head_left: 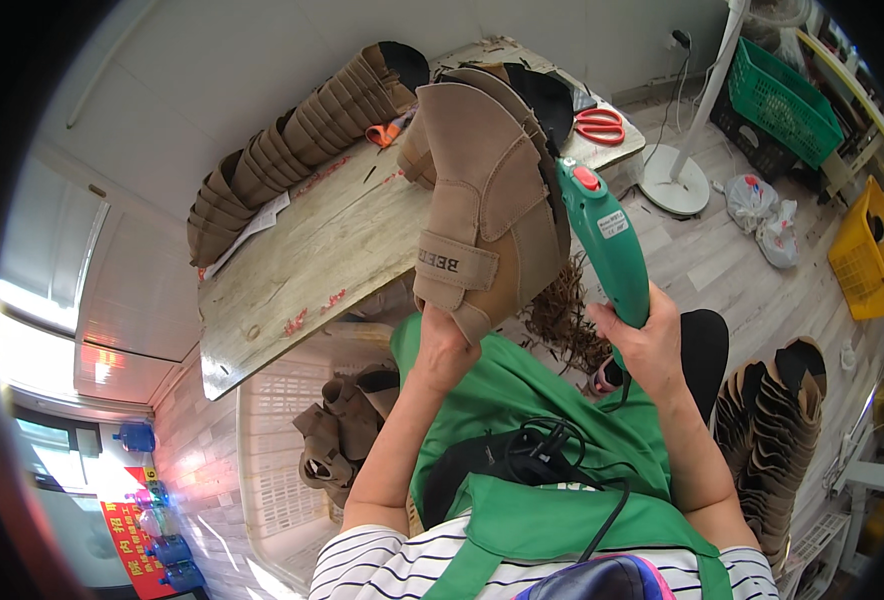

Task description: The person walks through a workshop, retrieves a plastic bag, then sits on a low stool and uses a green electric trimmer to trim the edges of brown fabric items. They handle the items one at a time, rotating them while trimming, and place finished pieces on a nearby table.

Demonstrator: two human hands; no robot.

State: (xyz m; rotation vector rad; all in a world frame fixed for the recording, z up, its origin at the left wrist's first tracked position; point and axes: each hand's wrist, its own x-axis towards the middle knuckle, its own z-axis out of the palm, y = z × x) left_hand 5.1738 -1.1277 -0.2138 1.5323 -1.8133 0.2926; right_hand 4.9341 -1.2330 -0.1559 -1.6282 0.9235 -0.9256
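Observation:
My left hand (445, 349) grips a tan leather-look shoe upper (479, 240) from below, its fingers hidden inside. The upper has a stitched strap bearing letters, and a dark lining shows along its right edge. Around the green handle of an electric hand cutter (603, 232) with a red switch, my right hand (644, 337) is closed. The cutter's head is close against the right edge of the upper; whether it touches, I cannot tell. Behind the held piece, part of another tan upper (415, 150) rests on the worn wooden table (307, 262).
A nested row of tan uppers (314, 116) lines the table's back, near red-handled scissors (599, 126). Below are a white crate (277, 480) with uppers and brown trimmings (562, 307). Stacked uppers (768, 420) stand at right, beyond which sits a yellow basket (866, 262). A cable (607, 525) crosses my apron.

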